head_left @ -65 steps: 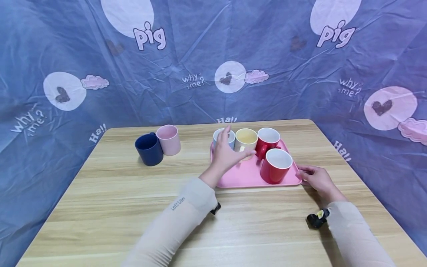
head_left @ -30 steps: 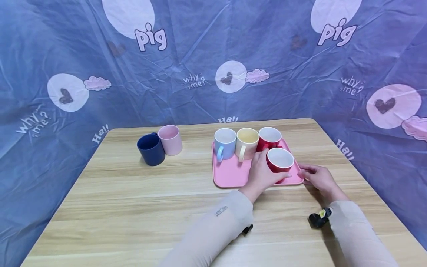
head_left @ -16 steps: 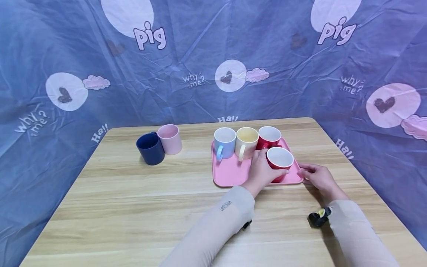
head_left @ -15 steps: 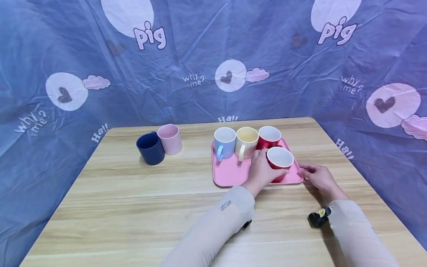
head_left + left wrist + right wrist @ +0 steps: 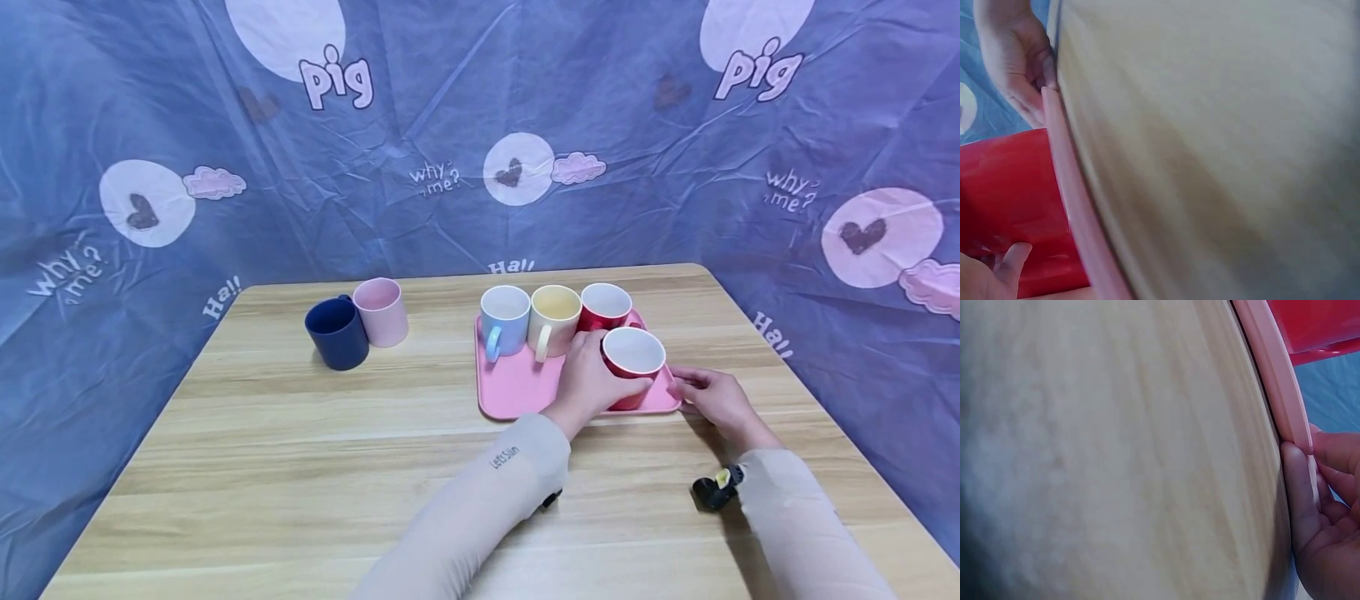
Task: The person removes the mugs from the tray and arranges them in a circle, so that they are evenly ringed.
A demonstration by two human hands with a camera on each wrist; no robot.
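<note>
My left hand (image 5: 587, 382) grips a red mug (image 5: 633, 353) with a white inside, at the front right of a pink tray (image 5: 517, 389). In the left wrist view the thumb (image 5: 1015, 262) lies along the red side of this mug; its handle is out of sight. My right hand (image 5: 716, 406) pinches the tray's right front corner, and the right wrist view shows thumb and fingers on both faces of the rim (image 5: 1288, 406). Behind stand a light blue mug (image 5: 506, 321), a cream mug (image 5: 555, 318) and another red mug (image 5: 606, 305), partly hidden by the left hand.
A dark blue mug (image 5: 337, 335) and a pink mug (image 5: 381, 313) stand close together on the wooden table (image 5: 300, 467), left of the tray. A blue printed cloth (image 5: 420, 108) hangs behind the table.
My left hand came from over the light blue mug to the front red mug and took hold of it. That mug has since shifted slightly up and right. The right hand stays at the tray corner.
</note>
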